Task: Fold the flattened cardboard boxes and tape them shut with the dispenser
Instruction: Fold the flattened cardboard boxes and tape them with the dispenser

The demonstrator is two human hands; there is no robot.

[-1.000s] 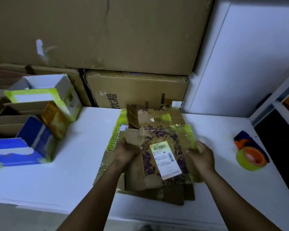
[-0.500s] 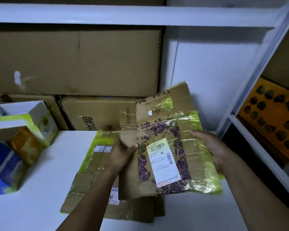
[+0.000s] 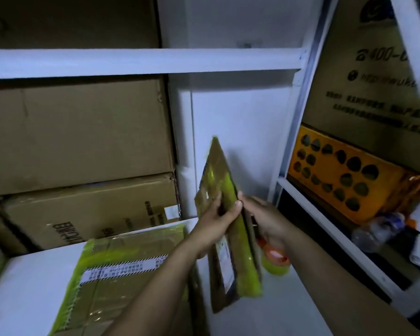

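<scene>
Item: flattened brown, yellow-green-taped cardboard box (image 3: 224,180), held edge-on at 5 o'clock, left hand (image 3: 216,220) pinching its 9 o'clock face, right hand (image 3: 264,218) clasping 3 o'clock; likely light, stiff, tape-slick: grip bare cardboard edges.

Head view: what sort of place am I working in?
Probably a stockroom or packing area: big brown cardboard cartons stacked in white metal shelving, flattened yellow-taped cardboard boxes on the white table, and a yellow tape roll.

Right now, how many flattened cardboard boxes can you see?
2. The held box is gripped by the left hand and right hand; the flat box lies on the white table, under the left forearm. More may hide beneath it.
</scene>
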